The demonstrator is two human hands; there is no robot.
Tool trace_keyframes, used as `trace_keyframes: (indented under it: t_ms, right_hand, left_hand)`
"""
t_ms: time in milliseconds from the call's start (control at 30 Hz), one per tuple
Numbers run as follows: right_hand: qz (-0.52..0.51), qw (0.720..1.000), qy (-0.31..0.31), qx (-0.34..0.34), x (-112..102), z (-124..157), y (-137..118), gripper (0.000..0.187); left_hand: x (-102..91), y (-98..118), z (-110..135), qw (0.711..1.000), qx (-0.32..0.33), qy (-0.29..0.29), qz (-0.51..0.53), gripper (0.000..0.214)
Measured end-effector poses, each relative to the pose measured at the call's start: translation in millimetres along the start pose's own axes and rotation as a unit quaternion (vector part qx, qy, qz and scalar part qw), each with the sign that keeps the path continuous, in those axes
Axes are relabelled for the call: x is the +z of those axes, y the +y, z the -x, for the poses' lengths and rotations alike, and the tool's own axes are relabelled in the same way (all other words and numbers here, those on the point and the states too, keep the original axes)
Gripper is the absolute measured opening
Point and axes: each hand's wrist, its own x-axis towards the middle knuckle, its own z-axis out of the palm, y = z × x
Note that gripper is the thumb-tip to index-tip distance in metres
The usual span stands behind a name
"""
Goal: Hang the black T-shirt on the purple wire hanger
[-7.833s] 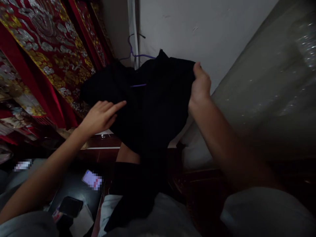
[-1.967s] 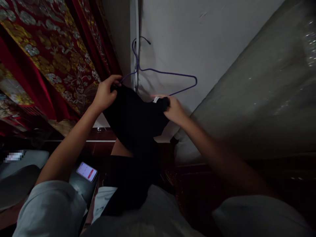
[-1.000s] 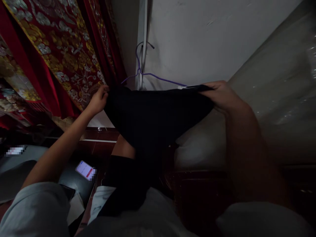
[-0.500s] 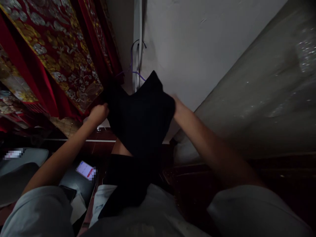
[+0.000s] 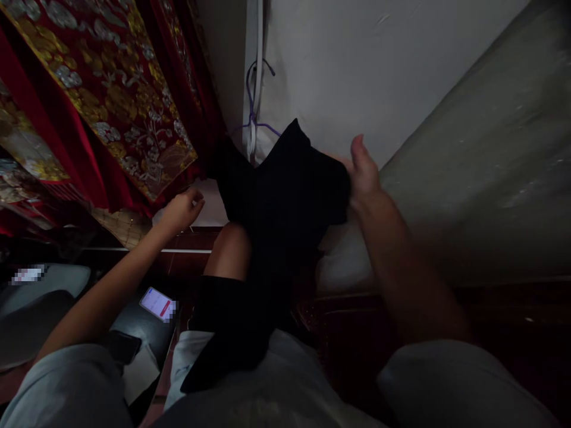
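A black garment (image 5: 285, 184) hangs in front of me from a purple hanger (image 5: 253, 116), its lower part reaching down over my lap. My left hand (image 5: 185, 209) is off to the left of the cloth, fingers loosely curled with a gap at the thumb and nothing in them. At the garment's right edge is my right hand (image 5: 368, 172), open, with its thumb sticking up. Its fingers stretch behind or inside the cloth there and are mostly hidden.
Red embroidered cloth (image 5: 120, 89) hangs at the left. A lit phone (image 5: 158, 304) lies on a dark stool (image 5: 154, 336), near a dark object (image 5: 122, 346) and white paper (image 5: 141, 373). Plastic sheeting (image 5: 482, 178) leans along the pale wall (image 5: 348, 71) at right.
My left hand has let go of the garment's left edge. My right hand has moved right and raised its thumb, and the garment has spread rightward, showing my knee.
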Motion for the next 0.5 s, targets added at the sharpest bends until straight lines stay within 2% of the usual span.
trace_keyframes:
  t_ms: [67,133,200,300,333,400,500]
  right_hand:
    - [0.054,0.997,-0.056,-0.006,0.3,7.7,-7.7,0.056]
    - [0.128,0.988,-0.082,-0.023,4.9,11.3,-16.0,0.043]
    - [0.175,0.981,-0.030,-0.074,8.7,8.5,-25.6,0.032]
    - [0.163,0.955,0.125,-0.215,9.4,-6.8,-46.5,0.026]
    - [0.157,0.941,0.163,-0.251,9.9,-13.1,-55.2,0.028]
    - [0.164,0.922,0.206,-0.283,15.2,-23.1,-72.7,0.044]
    - [0.205,0.905,0.219,-0.301,37.8,-21.6,-89.7,0.060]
  left_hand:
    - [2.6,-1.5,0.9,1.000,-0.001,-0.003,0.012,0.028]
    - [3.4,2.0,0.4,1.000,0.003,0.005,0.030,0.028]
    - [2.1,8.3,-1.2,0.998,0.015,0.019,0.062,0.029]
    - [-2.0,18.8,-4.3,0.990,0.041,0.036,0.133,0.030]
    - [-3.5,22.1,-5.5,0.984,0.045,0.037,0.166,0.031]
    - [-6.5,28.5,-7.7,0.968,0.037,0.033,0.244,0.033]
    - [-12.2,39.0,-9.2,0.930,-0.008,0.015,0.367,0.037]
